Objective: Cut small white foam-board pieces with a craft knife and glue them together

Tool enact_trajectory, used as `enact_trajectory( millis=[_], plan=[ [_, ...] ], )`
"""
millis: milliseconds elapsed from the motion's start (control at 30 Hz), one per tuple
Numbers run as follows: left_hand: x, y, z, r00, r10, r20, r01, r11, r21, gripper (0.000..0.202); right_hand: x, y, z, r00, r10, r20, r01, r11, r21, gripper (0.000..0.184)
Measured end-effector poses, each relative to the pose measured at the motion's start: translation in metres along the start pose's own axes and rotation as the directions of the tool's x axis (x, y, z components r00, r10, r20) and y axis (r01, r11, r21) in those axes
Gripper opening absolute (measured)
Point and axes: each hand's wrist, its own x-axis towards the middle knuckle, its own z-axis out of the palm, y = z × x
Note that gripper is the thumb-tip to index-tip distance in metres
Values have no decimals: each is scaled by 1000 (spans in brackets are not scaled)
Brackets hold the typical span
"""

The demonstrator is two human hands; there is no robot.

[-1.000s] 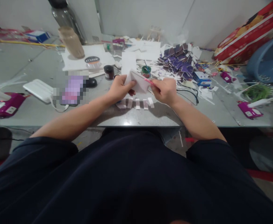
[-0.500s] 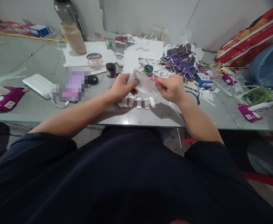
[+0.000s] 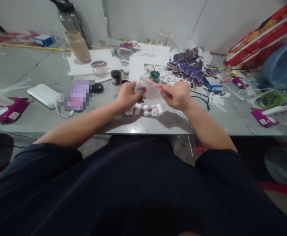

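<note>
My left hand (image 3: 127,96) is closed on a folded white card (image 3: 147,88), held just above the grey table (image 3: 35,114). My right hand (image 3: 178,95) pinches a thin pink stick (image 3: 159,87) whose tip rests on the card. Below both hands, several small white paper strips (image 3: 145,109) lie in a row on the table near its front edge.
A pile of purple and white cards (image 3: 189,65) lies behind my right hand, with a small green pot (image 3: 154,75) and a dark jar (image 3: 115,77) nearby. A white power bank (image 3: 43,95) lies left; magenta devices (image 3: 7,110) (image 3: 265,118) flank the table. A blue basin (image 3: 281,67) sits far right.
Both hands stay on the card and pink stick, which shift only slightly. The card is held a little lower and closer to the strips; the view has moved a bit.
</note>
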Motion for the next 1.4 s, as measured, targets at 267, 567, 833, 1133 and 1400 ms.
enact_trajectory(
  millis=[267, 567, 833, 1133, 1400],
  plan=[
    [1, 2, 0, 999, -8, -32, 8, 1000, 5, 34, 0, -1, -3, 1000, 6, 1, -6, 1000, -2, 68],
    [1, 6, 1, 1000, -8, -25, 8, 1000, -2, 34, 0, 2, 1, 997, -41, -59, 41, 999, 2, 74],
    [2, 3, -1, 1000, 16, -23, -16, 1000, 6, 38, 0, -2, -1, 1000, -4, -24, 4, 1000, -17, 77],
    [3, 4, -8, 999, 7, -38, -4, 997, 76, 31, 2, -4, -2, 1000, 7, -7, -7, 1000, 15, 68],
    [1, 10, -4, 999, -15, -46, 14, 1000, -21, 33, 4, -8, -4, 1000, 8, 9, -8, 1000, -22, 78]
  ],
)
